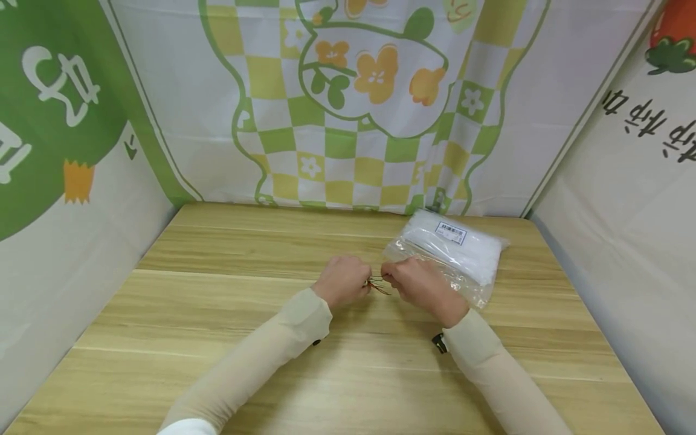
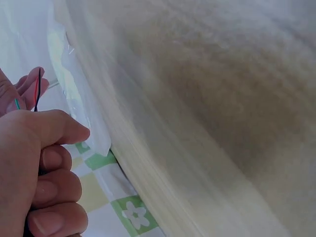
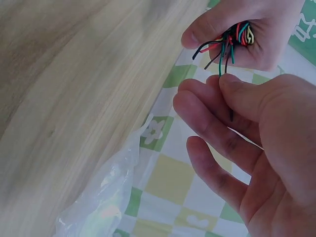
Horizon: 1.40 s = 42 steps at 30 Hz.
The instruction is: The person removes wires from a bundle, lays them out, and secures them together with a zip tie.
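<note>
In the right wrist view, my left hand (image 3: 237, 29) grips a bundle of thin coloured wires (image 3: 243, 34), with red, green, yellow and black strands. Several loose ends stick out past its thumb. Close below, my right hand (image 3: 232, 118) pinches a green strand and a dark one between thumb and index finger, while its other fingers are loosely bent. From the head view, both hands meet above the middle of the table, left hand (image 1: 344, 281) and right hand (image 1: 421, 287) a short gap apart. Most of the bundle is hidden inside the left fist.
A clear plastic bag (image 1: 454, 248) with white contents and a printed label lies on the wooden table (image 1: 217, 314), just behind and right of the right hand. Patterned cloth (image 1: 348, 145) hangs along the back edge, with cloth walls at both sides.
</note>
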Each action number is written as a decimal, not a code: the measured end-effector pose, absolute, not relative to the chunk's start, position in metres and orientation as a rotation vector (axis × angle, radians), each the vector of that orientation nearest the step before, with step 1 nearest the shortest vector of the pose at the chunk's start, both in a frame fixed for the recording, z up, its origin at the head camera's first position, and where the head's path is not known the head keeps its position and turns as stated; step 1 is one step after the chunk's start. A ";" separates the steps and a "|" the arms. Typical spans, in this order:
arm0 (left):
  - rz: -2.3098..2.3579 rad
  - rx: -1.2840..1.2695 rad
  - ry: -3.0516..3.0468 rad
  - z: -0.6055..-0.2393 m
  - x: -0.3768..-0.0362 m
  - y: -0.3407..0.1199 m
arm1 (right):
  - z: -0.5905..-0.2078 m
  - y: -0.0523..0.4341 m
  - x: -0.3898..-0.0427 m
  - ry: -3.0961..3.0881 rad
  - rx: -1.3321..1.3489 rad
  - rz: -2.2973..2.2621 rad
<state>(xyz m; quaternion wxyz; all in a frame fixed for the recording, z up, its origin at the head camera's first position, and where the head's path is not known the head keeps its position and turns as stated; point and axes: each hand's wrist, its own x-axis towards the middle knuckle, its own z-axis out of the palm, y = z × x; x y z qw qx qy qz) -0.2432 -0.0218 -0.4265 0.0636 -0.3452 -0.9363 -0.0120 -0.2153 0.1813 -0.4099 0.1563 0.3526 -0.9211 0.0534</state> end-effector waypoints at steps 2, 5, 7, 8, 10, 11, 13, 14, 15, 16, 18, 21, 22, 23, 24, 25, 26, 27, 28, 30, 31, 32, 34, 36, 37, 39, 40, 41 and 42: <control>-0.057 -1.042 -2.812 -0.427 -0.242 -0.023 | -0.409 0.180 -0.214 -2.646 1.019 0.164; -0.075 -1.032 -2.805 -0.428 -0.240 -0.025 | -0.407 0.176 -0.212 -2.653 1.034 0.176; -0.095 -1.025 -2.808 -0.429 -0.238 -0.027 | -0.407 0.174 -0.211 -2.658 1.039 0.185; -0.101 -1.021 -2.814 -0.429 -0.237 -0.028 | -0.407 0.173 -0.211 -2.656 1.043 0.187; -0.123 -1.018 -2.823 -0.429 -0.235 -0.030 | -0.407 0.172 -0.211 -2.644 1.056 0.190; -0.127 -1.018 -2.827 -0.429 -0.234 -0.031 | -0.407 0.171 -0.211 -2.634 1.065 0.188; -0.132 -1.019 -2.837 -0.430 -0.232 -0.033 | -0.407 0.170 -0.211 -2.609 1.081 0.181; -0.136 -1.022 -2.838 -0.430 -0.231 -0.033 | -0.408 0.170 -0.211 -2.595 1.089 0.173; -0.139 -1.025 -2.842 -0.430 -0.230 -0.035 | -0.408 0.169 -0.211 -2.583 1.100 0.167; -0.142 -1.028 -2.845 -0.431 -0.229 -0.036 | -0.408 0.169 -0.211 -2.575 1.109 0.159; -0.150 -1.024 -2.849 -0.432 -0.228 -0.038 | -0.409 0.168 -0.211 -2.564 1.131 0.153; -0.165 -1.013 -2.865 -0.435 -0.228 -0.041 | -0.410 0.167 -0.212 -2.553 1.157 0.138; -0.168 -1.006 -2.869 -0.435 -0.228 -0.043 | -0.410 0.166 -0.212 -2.550 1.161 0.134; -0.169 -0.998 -2.878 -0.435 -0.227 -0.044 | -0.410 0.166 -0.212 -2.548 1.166 0.134; -0.170 -0.995 -2.883 -0.435 -0.227 -0.045 | -0.410 0.165 -0.212 -2.548 1.166 0.132; -0.172 -0.993 -2.889 -0.435 -0.226 -0.046 | -0.410 0.165 -0.212 -2.545 1.169 0.136; -0.174 -0.991 -2.892 -0.435 -0.226 -0.048 | -0.409 0.165 -0.211 -2.548 1.167 0.142; -0.177 -0.990 -2.894 -0.435 -0.225 -0.049 | -0.409 0.165 -0.211 -2.549 1.166 0.148; -0.178 -0.989 -2.896 -0.435 -0.224 -0.051 | -0.409 0.165 -0.211 -2.548 1.166 0.157; -0.188 -0.996 -2.898 -0.435 -0.224 -0.055 | -0.409 0.166 -0.211 -2.548 1.163 0.173; -0.194 -0.999 -2.898 -0.435 -0.223 -0.057 | -0.410 0.166 -0.211 -2.546 1.162 0.180; -0.199 -1.003 -2.901 -0.435 -0.223 -0.058 | -0.410 0.167 -0.211 -2.547 1.159 0.186; -0.224 -1.007 -2.908 -0.435 -0.222 -0.061 | -0.411 0.167 -0.212 -2.541 1.162 0.190; -0.245 -1.007 -2.919 -0.434 -0.221 -0.064 | -0.411 0.168 -0.212 -2.541 1.162 0.194; -0.254 -1.003 -2.925 -0.434 -0.221 -0.065 | -0.411 0.168 -0.212 -2.542 1.161 0.199; -0.272 -0.993 -2.938 -0.434 -0.220 -0.067 | -0.410 0.169 -0.211 -2.539 1.160 0.203; -0.272 -0.987 -2.946 -0.434 -0.220 -0.068 | -0.410 0.169 -0.211 -2.539 1.158 0.208; -0.279 -0.981 -2.952 -0.434 -0.220 -0.069 | -0.409 0.169 -0.211 -2.541 1.155 0.214; -0.287 -0.973 -2.959 -0.434 -0.220 -0.070 | -0.409 0.169 -0.211 -2.545 1.151 0.219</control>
